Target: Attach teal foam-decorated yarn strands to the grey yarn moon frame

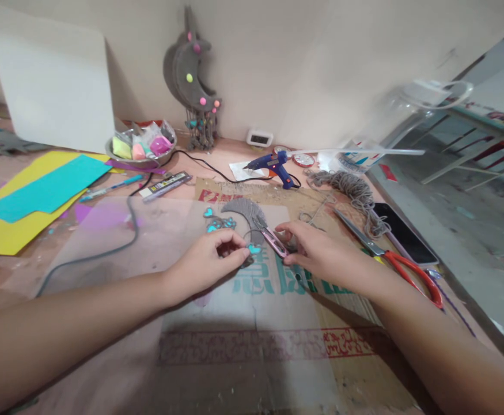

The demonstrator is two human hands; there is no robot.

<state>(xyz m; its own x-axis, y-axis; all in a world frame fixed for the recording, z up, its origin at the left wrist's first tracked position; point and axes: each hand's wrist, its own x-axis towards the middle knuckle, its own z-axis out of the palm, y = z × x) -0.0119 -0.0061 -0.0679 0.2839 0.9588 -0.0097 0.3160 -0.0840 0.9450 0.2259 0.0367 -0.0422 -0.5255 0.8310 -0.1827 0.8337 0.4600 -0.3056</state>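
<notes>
A crescent moon (245, 208) wrapped in grey yarn lies on the translucent sheet (105, 248) in front of me. My left hand (217, 253) is closed in a pinch at a small turquoise piece with grey edging (255, 249), just below the crescent; a thin grey strand runs up from there. Several grey-edged turquoise charms (221, 223) lie to the crescent's left. Between the thumb and fingers of my right hand (306, 245) is a pair of pink thread snips (275, 241), its blades pointing up-left over the crescent's edge.
Behind lie a blue glue gun (273, 166) with its cord, a bowl (141, 155) of bagged clay and a finished moon hanging (193, 86). Right are grey yarn (351, 193), orange-handled scissors (390, 256), a phone (402, 233) and a clear jug (390, 127). Coloured sheets (48, 190) lie left.
</notes>
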